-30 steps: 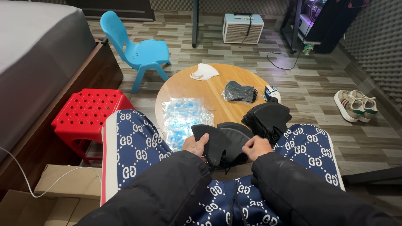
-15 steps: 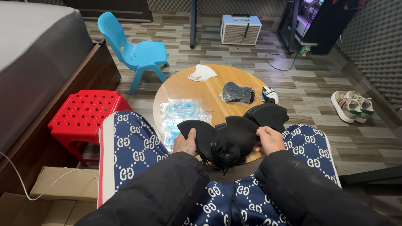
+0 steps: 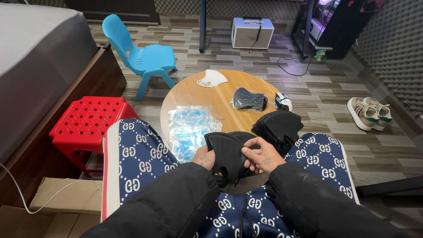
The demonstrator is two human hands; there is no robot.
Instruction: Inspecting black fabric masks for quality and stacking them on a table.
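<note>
A black face mask (image 3: 229, 150) is folded between both hands over my lap. My left hand (image 3: 203, 158) grips its left side and my right hand (image 3: 263, 156) pinches its right side. Just beyond my right hand, a stack of black masks (image 3: 278, 127) lies on the near edge of the round wooden table (image 3: 211, 99). Clear plastic bags (image 3: 190, 128) lie on the table's left side. Farther back are a white mask (image 3: 211, 79), a bagged dark mask (image 3: 249, 99) and a small white and blue object (image 3: 283, 102).
A red plastic stool (image 3: 88, 123) stands at the left, a blue child's chair (image 3: 141, 57) behind it. A bed (image 3: 35, 57) fills the far left. Cardboard boxes (image 3: 57, 202) sit at lower left. White sneakers (image 3: 368, 112) lie on the floor at right, a small amplifier (image 3: 252, 33) at the back.
The black mask was spread wide between my hands half a second ago. Now it is folded together, and my hands have come closer to each other.
</note>
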